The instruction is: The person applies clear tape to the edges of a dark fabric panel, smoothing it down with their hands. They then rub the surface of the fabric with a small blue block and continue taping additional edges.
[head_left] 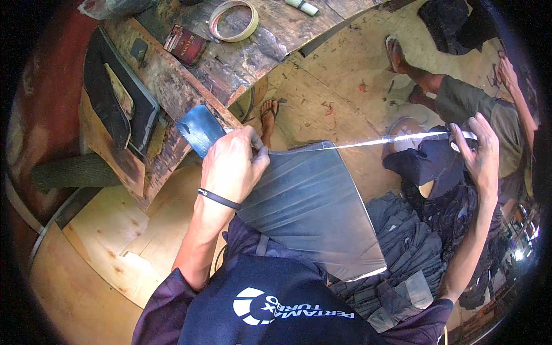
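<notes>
Plastic bag (pixel 310 201) — seemingly empty — between hands.

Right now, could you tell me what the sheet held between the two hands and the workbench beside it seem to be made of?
The sheet looks like clear, glossy plastic film, possibly a bag: it is see-through, creased, and its top edge glints. The left hand and right hand stretch it taut. The workbench seems to be bare wood, worn and darkly stained, with a dull, scratched surface.
</notes>
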`<action>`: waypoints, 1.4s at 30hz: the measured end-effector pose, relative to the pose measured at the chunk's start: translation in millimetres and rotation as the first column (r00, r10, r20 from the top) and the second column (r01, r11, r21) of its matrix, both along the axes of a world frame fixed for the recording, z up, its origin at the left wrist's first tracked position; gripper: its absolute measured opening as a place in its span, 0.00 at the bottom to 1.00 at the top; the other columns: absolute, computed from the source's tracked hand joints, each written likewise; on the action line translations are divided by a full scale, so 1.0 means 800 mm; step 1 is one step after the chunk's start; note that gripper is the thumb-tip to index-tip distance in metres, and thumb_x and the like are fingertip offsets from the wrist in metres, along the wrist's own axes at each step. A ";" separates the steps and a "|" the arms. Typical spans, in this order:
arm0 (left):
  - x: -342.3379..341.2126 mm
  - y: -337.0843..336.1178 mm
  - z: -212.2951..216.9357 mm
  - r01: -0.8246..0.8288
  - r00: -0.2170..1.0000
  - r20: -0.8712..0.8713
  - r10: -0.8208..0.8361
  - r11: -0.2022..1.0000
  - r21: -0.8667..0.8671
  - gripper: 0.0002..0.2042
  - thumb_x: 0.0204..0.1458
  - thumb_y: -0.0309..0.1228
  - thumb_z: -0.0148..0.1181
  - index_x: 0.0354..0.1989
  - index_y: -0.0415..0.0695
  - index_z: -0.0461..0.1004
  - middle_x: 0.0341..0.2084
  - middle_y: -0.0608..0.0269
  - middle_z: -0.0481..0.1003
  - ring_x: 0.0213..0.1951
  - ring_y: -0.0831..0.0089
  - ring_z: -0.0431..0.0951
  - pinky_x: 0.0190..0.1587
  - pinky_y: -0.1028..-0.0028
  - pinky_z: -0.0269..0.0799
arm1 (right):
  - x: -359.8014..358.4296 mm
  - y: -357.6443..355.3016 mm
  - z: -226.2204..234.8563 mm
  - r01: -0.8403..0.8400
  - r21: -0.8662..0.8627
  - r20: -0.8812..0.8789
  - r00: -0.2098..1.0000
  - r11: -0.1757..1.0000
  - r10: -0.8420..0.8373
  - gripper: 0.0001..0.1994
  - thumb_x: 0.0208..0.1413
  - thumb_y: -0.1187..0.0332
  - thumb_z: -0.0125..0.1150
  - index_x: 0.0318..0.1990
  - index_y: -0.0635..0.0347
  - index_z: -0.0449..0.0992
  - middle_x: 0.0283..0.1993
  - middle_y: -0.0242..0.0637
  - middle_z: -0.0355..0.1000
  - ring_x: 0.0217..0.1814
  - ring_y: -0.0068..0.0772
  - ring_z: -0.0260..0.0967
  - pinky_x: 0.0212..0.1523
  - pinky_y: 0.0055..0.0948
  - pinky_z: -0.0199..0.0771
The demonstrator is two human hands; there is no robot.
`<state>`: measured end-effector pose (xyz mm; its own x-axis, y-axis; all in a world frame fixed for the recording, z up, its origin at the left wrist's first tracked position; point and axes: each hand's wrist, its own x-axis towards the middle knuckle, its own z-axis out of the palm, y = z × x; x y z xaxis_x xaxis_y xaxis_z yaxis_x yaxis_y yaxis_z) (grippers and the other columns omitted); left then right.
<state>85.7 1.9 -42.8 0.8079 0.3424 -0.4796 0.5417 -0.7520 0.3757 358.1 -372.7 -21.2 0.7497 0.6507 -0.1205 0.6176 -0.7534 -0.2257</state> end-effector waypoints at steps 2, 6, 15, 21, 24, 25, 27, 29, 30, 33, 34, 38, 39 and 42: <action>0.000 0.001 -0.002 -0.011 1.000 -0.003 0.011 1.000 -0.020 0.08 0.54 0.29 0.70 0.34 0.36 0.79 0.28 0.44 0.80 0.35 0.45 0.84 0.41 0.53 0.79 | -0.001 0.000 0.001 -0.006 0.019 -0.005 1.000 1.000 0.006 0.18 0.62 0.62 0.75 0.33 0.68 0.74 0.34 0.51 0.68 0.35 0.57 0.70 0.39 0.46 0.71; -0.002 0.003 -0.008 -0.037 0.998 0.057 0.039 0.998 -0.044 0.10 0.51 0.29 0.71 0.34 0.35 0.81 0.20 0.49 0.76 0.27 0.50 0.82 0.35 0.57 0.78 | -0.002 -0.001 0.002 -0.013 -0.037 -0.008 1.000 0.999 0.013 0.17 0.61 0.63 0.75 0.33 0.68 0.75 0.35 0.51 0.69 0.35 0.58 0.72 0.40 0.46 0.73; -0.009 0.005 -0.012 -0.085 0.989 0.107 0.099 0.989 -0.124 0.10 0.54 0.26 0.71 0.41 0.38 0.80 0.22 0.53 0.75 0.29 0.55 0.81 0.36 0.59 0.77 | -0.004 0.005 0.006 -0.101 -0.004 0.102 0.990 0.995 0.101 0.15 0.61 0.66 0.75 0.34 0.69 0.75 0.34 0.52 0.69 0.35 0.59 0.72 0.38 0.48 0.72; -0.026 0.002 -0.012 0.106 0.972 0.222 -0.083 0.990 -0.094 0.06 0.59 0.24 0.66 0.44 0.40 0.80 0.34 0.51 0.76 0.37 0.51 0.82 0.40 0.56 0.79 | -0.007 0.008 0.008 -0.118 -0.003 0.128 0.985 0.993 0.118 0.15 0.61 0.66 0.75 0.34 0.69 0.76 0.35 0.52 0.69 0.36 0.60 0.73 0.38 0.47 0.72; -0.037 0.008 -0.013 0.181 0.955 0.251 -0.158 0.981 -0.068 0.08 0.61 0.25 0.65 0.47 0.43 0.81 0.36 0.54 0.75 0.38 0.52 0.83 0.40 0.56 0.80 | -0.010 0.007 0.008 -0.115 -0.007 0.141 0.983 0.993 0.115 0.15 0.61 0.66 0.74 0.34 0.70 0.76 0.35 0.52 0.69 0.36 0.60 0.73 0.38 0.47 0.72; -0.039 0.011 -0.014 0.206 0.948 0.260 -0.185 0.977 -0.056 0.09 0.61 0.25 0.65 0.49 0.44 0.82 0.36 0.55 0.75 0.38 0.52 0.83 0.40 0.57 0.80 | -0.010 0.006 0.008 -0.110 -0.009 0.136 0.985 0.994 0.110 0.15 0.61 0.66 0.74 0.34 0.70 0.76 0.35 0.52 0.70 0.36 0.60 0.74 0.38 0.47 0.72; -0.041 0.018 -0.018 0.238 0.933 0.293 -0.209 0.969 -0.069 0.10 0.60 0.25 0.66 0.50 0.45 0.82 0.35 0.56 0.74 0.38 0.54 0.83 0.39 0.58 0.80 | -0.009 0.004 0.008 -0.108 -0.009 0.134 0.985 0.994 0.109 0.15 0.61 0.65 0.74 0.34 0.70 0.76 0.35 0.52 0.70 0.36 0.59 0.73 0.38 0.47 0.72; -0.042 0.024 -0.020 0.268 0.926 0.299 -0.232 0.960 -0.085 0.11 0.59 0.25 0.67 0.50 0.46 0.83 0.35 0.56 0.74 0.37 0.55 0.83 0.39 0.59 0.80 | -0.007 0.000 0.008 -0.115 -0.013 0.120 0.986 0.993 0.116 0.16 0.61 0.65 0.74 0.34 0.70 0.76 0.35 0.51 0.69 0.35 0.55 0.73 0.37 0.45 0.71; -0.043 0.027 -0.021 0.281 0.925 0.291 -0.244 0.955 -0.093 0.12 0.58 0.25 0.67 0.50 0.47 0.83 0.34 0.57 0.74 0.37 0.56 0.83 0.38 0.59 0.80 | -0.005 -0.002 0.008 -0.078 -0.011 0.057 0.995 0.997 0.078 0.16 0.61 0.65 0.74 0.34 0.70 0.76 0.34 0.51 0.68 0.34 0.53 0.72 0.37 0.44 0.71; -0.044 0.034 -0.021 0.341 0.908 0.285 -0.306 0.937 -0.081 0.14 0.56 0.25 0.68 0.51 0.48 0.84 0.34 0.58 0.73 0.36 0.58 0.82 0.37 0.60 0.79 | 0.004 -0.003 0.007 0.003 -0.010 -0.101 0.995 1.000 -0.004 0.17 0.62 0.65 0.74 0.34 0.71 0.75 0.32 0.49 0.66 0.33 0.44 0.68 0.37 0.41 0.69; -0.045 0.035 -0.021 0.359 0.900 0.289 -0.325 0.931 -0.072 0.14 0.56 0.25 0.69 0.51 0.49 0.85 0.34 0.58 0.73 0.36 0.58 0.82 0.37 0.61 0.79 | 0.006 -0.003 0.007 0.008 0.005 -0.098 0.995 1.000 -0.007 0.17 0.62 0.65 0.74 0.34 0.72 0.74 0.32 0.48 0.66 0.33 0.41 0.67 0.37 0.40 0.69; -0.045 0.038 -0.020 0.383 0.892 0.291 -0.346 0.920 -0.079 0.16 0.55 0.26 0.69 0.53 0.51 0.85 0.35 0.60 0.73 0.36 0.60 0.82 0.37 0.61 0.78 | 0.020 0.007 0.009 0.052 0.010 -0.134 0.990 0.999 -0.050 0.20 0.63 0.65 0.75 0.33 0.72 0.70 0.29 0.41 0.60 0.31 0.34 0.61 0.35 0.36 0.63; -0.045 0.038 -0.020 0.388 0.885 0.310 -0.347 0.918 -0.079 0.17 0.55 0.25 0.69 0.54 0.51 0.85 0.35 0.60 0.74 0.36 0.60 0.82 0.36 0.60 0.78 | 0.024 0.011 0.010 0.039 0.003 -0.140 0.989 0.999 -0.038 0.20 0.63 0.65 0.74 0.33 0.72 0.70 0.29 0.41 0.60 0.31 0.32 0.60 0.35 0.36 0.64; -0.044 0.037 -0.019 0.393 0.880 0.328 -0.342 0.914 -0.102 0.16 0.56 0.27 0.68 0.54 0.50 0.85 0.35 0.60 0.74 0.35 0.60 0.81 0.36 0.60 0.78 | 0.032 0.022 0.013 0.029 0.012 -0.176 0.984 1.000 -0.026 0.20 0.65 0.65 0.73 0.33 0.71 0.68 0.30 0.39 0.59 0.33 0.28 0.59 0.36 0.35 0.64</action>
